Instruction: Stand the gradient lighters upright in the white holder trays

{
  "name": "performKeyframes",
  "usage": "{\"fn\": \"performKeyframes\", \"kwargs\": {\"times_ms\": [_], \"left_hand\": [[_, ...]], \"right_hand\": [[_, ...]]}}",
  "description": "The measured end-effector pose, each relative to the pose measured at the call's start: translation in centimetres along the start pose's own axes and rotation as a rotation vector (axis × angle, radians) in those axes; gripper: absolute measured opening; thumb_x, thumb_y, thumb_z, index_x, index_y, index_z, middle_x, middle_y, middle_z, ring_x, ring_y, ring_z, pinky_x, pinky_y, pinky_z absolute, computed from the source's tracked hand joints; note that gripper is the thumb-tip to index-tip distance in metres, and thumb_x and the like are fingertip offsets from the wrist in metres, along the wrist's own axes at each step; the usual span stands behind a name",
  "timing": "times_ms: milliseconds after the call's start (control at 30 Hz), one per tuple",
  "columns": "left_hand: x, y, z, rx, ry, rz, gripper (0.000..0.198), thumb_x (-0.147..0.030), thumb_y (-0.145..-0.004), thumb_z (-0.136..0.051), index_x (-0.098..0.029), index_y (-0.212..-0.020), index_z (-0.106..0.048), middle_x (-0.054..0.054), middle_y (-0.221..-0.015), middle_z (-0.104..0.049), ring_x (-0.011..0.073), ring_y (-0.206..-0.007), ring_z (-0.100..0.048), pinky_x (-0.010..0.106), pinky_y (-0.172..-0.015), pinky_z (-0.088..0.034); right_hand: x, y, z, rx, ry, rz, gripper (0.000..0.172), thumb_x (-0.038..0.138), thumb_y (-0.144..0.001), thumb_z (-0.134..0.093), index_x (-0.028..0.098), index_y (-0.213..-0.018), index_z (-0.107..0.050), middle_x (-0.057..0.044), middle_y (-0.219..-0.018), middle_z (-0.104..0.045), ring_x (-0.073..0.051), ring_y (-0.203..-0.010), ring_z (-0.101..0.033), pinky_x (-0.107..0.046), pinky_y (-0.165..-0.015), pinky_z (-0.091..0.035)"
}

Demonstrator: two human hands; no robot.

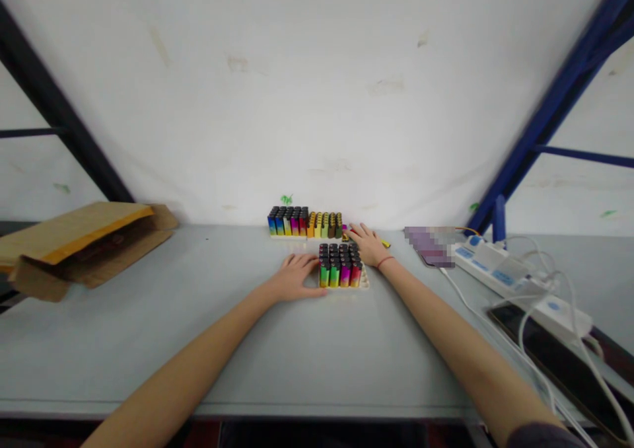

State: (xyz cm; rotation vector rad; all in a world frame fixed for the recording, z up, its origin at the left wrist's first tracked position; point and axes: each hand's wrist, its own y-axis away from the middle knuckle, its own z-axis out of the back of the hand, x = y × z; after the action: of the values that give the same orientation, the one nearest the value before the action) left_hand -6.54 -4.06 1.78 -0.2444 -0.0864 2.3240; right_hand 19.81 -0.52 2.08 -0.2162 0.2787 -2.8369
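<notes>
A white tray (365, 283) of upright lighters (340, 267) with black tops and green, purple and red bodies is in front of me, with bare slots along its right side. My left hand (296, 277) is around the tray's left side, thumb along the front corner and fingers at the side. Behind the tray's right edge, my right hand (365, 240) reaches out flat with its fingers apart, over a few loose lighters (345, 235). The hand partly hides these, and nothing shows gripped in it. A yellow lighter (385, 244) lies just right of that hand.
Against the wall stand rainbow lighters (288, 222) in a tray and yellow-to-dark ones (325, 225) beside them. An open cardboard box (94, 250) lies left. At right are a phone (430, 246), a power strip (500, 269) with white cables and a dark tablet-like device (555, 362).
</notes>
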Motion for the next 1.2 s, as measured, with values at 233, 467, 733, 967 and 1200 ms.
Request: {"fn": "performKeyframes", "kwargs": {"times_ms": [233, 467, 733, 967, 1200], "left_hand": [[-0.1, 0.0, 0.1, -0.002, 0.006, 0.007, 0.080, -0.076, -0.075, -0.046, -0.018, -0.131, -0.045, 0.013, -0.137, -0.044, 0.0324, -0.126, -0.037, 0.048, -0.108, -0.018], [-0.4, 0.0, 0.5, 0.003, -0.004, -0.002, 0.078, -0.073, -0.076, -0.048, -0.017, -0.130, -0.046, 0.014, -0.137, -0.044, 0.0313, -0.125, -0.039, 0.046, -0.107, -0.021], [-0.1, 0.0, 0.1, -0.004, 0.005, 0.001, 0.077, -0.073, -0.076, -0.047, -0.018, -0.130, -0.046, 0.013, -0.137, -0.043, 0.0313, -0.127, -0.037, 0.045, -0.109, -0.018], [-0.1, 0.0, 0.2, 0.000, -0.009, 0.006, 0.078, -0.073, -0.076, -0.047, -0.017, -0.131, -0.045, 0.014, -0.137, -0.043, 0.0319, -0.126, -0.038, 0.046, -0.108, -0.019], [0.0, -0.1, 0.1, -0.004, -0.020, -0.008, 0.081, -0.075, -0.076, -0.045, -0.016, -0.131, -0.045, 0.014, -0.136, -0.045, 0.0325, -0.125, -0.039, 0.046, -0.107, -0.020]], "right_hand": [[1.0, 0.4, 0.8, 0.017, -0.001, -0.061, 0.045, 0.033, -0.092, -0.036, 0.027, -0.136, -0.045, -0.008, -0.144, -0.041, -0.029, -0.122, -0.047, -0.047, -0.097, -0.039], [-1.1, 3.1, 1.4, -0.109, -0.067, -0.077, 0.043, 0.022, -0.092, -0.032, 0.009, -0.128, -0.052, -0.015, -0.132, -0.053, -0.022, -0.122, -0.048, -0.033, -0.102, -0.035], [-3.4, 5.0, 1.7, -0.003, 0.089, -0.298, 0.024, 0.012, -0.083, -0.042, 0.008, -0.093, -0.064, -0.023, -0.100, -0.062, -0.027, -0.092, -0.059, -0.033, -0.080, -0.041], [-0.9, 6.8, 2.9, -0.203, -0.430, -0.310, 0.026, 0.026, -0.086, -0.039, 0.013, -0.109, -0.043, -0.006, -0.080, -0.059, -0.020, -0.072, -0.055, -0.028, -0.066, -0.039], [1.5, 7.8, 3.2, -0.340, -0.579, -0.272, 0.035, 0.051, -0.085, -0.041, 0.018, -0.088, -0.052, -0.002, -0.071, -0.053, -0.018, -0.067, -0.049, -0.027, -0.062, -0.037]]}}
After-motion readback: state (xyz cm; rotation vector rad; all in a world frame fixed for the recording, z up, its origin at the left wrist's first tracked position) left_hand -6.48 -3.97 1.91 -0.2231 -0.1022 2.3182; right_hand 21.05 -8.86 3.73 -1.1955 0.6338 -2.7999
